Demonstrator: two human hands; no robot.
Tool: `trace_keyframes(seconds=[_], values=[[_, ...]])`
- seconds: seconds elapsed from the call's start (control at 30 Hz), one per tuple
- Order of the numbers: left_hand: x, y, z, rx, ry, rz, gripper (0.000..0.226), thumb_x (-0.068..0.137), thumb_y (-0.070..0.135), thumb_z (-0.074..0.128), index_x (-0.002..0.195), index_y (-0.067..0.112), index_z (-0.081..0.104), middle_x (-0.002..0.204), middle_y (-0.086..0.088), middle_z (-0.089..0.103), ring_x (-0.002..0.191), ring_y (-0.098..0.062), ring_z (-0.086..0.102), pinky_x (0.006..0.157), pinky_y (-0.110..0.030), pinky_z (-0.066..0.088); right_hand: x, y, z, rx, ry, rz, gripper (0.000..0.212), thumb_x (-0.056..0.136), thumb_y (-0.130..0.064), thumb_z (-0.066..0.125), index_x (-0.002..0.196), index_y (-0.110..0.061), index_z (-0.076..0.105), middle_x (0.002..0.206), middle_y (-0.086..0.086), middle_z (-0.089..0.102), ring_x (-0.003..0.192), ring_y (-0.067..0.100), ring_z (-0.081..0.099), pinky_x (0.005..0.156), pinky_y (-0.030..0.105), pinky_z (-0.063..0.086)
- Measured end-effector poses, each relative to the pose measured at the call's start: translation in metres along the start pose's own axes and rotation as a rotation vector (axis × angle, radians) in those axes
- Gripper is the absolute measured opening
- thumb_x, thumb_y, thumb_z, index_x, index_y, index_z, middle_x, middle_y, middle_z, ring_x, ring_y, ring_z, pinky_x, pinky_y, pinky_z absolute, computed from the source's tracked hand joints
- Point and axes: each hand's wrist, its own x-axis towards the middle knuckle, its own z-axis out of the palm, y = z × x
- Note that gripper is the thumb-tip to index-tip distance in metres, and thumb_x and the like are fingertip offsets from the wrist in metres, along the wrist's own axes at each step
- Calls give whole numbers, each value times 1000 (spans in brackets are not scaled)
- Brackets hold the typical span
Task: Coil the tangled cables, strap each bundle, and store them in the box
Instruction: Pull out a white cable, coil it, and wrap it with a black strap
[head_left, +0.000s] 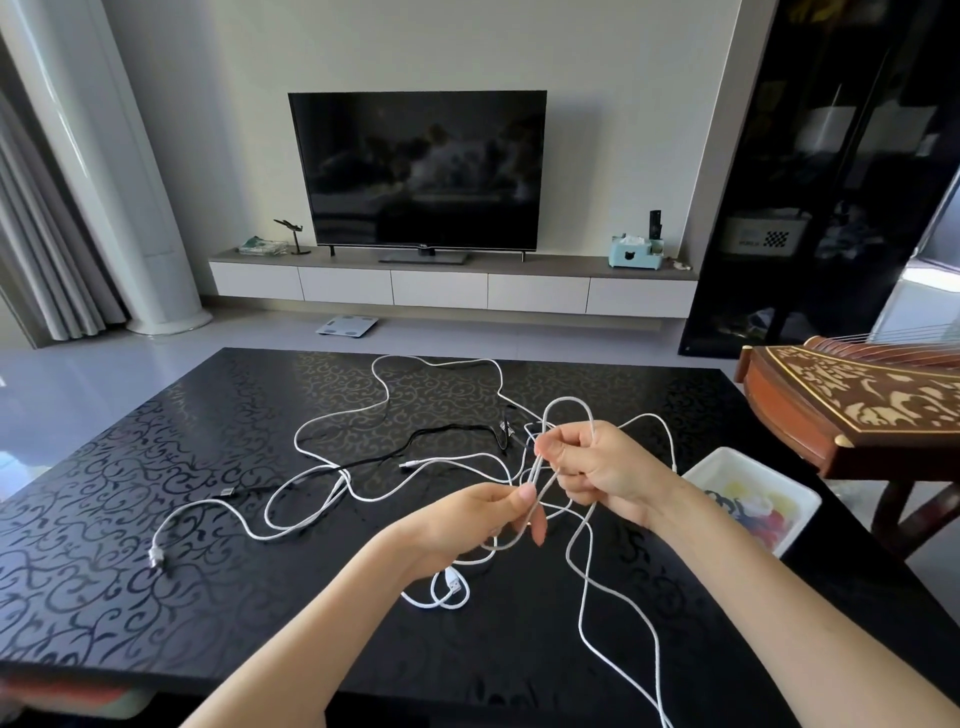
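A tangle of white cables (332, 431) spreads over the black patterned table (130, 493), with a black cable (447, 430) threaded through it. My right hand (597, 462) grips several white strands raised above the table. Just below it, my left hand (478, 525) pinches the same strands between thumb and fingers. One white strand hangs from my right hand toward the table's near edge. A USB plug (156, 557) lies at the left, another plug (453, 581) under my left hand. The white box (727, 467) sits at the table's right edge, holding colourful items.
A carved wooden zither (852, 400) on a stand sits at the right, close to the box. Beyond the table are a TV (418, 166) on a low white console, a floor scale (347, 326) and a dark cabinet (831, 171).
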Motion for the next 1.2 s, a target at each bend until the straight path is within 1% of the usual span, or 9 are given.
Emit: trace_keyframes(seconds=[0.13, 0.27, 0.47, 0.63, 0.77, 0.87, 0.93, 1.03, 1.2], values=[[-2, -5, -12, -253, -125, -55, 60, 90, 60, 24, 118, 25, 63, 123, -2, 65, 118, -12, 57, 102, -25, 38, -2, -2, -1, -83, -8, -3, 17, 92, -15, 59, 77, -8, 58, 45, -8, 32, 37, 5, 24, 35, 16, 22], [7, 5, -17, -570, -168, -165, 81, 84, 66, 17, 122, 4, 54, 115, -21, 66, 115, -33, 59, 101, -40, 43, 0, -4, 5, -133, 5, -28, 15, 91, -15, 61, 78, -7, 59, 43, -9, 36, 36, 5, 25, 35, 16, 21], [13, 10, 18, -617, -172, -74, 66, 86, 66, 28, 101, 8, 55, 61, -3, 55, 50, -16, 54, 55, -27, 50, 4, -9, 9, -217, 85, -79, 17, 92, -14, 60, 76, -8, 61, 45, -6, 36, 37, 6, 23, 35, 17, 20], [14, 4, 27, -605, -149, 18, 44, 93, 50, 35, 105, 11, 52, 54, 2, 44, 36, -5, 32, 40, -16, 31, 6, -8, 8, -229, 129, -41, 15, 91, -16, 61, 79, -8, 61, 44, -6, 38, 39, 7, 26, 35, 17, 22], [16, 3, 23, -639, -188, -56, 26, 101, 27, 36, 105, 7, 53, 73, -8, 68, 66, -22, 68, 66, -33, 56, 6, -9, 11, -198, 143, 12, 15, 91, -13, 62, 78, -6, 60, 39, -11, 34, 34, 4, 24, 33, 16, 21], [21, 4, 14, -508, -181, -111, 26, 102, 14, 37, 98, 4, 61, 94, -14, 71, 94, -25, 69, 91, -38, 53, 9, -7, 16, -259, 171, 42, 15, 91, -13, 61, 79, -5, 59, 37, -13, 34, 33, 3, 25, 33, 16, 21], [24, 7, 11, -300, -107, -113, 27, 102, 10, 38, 97, 4, 64, 96, -10, 70, 93, -19, 68, 83, -28, 54, 12, -6, 17, -270, 210, 62, 15, 92, -13, 60, 79, -5, 59, 37, -12, 34, 32, 3, 26, 33, 16, 21], [27, 10, 14, -152, 84, -94, 22, 102, 9, 37, 99, 11, 59, 73, -3, 67, 58, -11, 64, 46, -17, 42, 15, -8, 13, -186, 269, 72, 15, 93, -11, 58, 80, -3, 57, 40, -9, 34, 32, 3, 24, 32, 15, 21], [34, 10, 27, -403, 207, 1, 20, 103, 29, 37, 96, 11, 44, 48, 8, 38, 38, -6, 29, 37, -15, 25, 20, -13, 4, 0, 308, 121, 17, 93, -9, 58, 77, -1, 56, 43, -3, 35, 30, 3, 25, 31, 14, 22]])
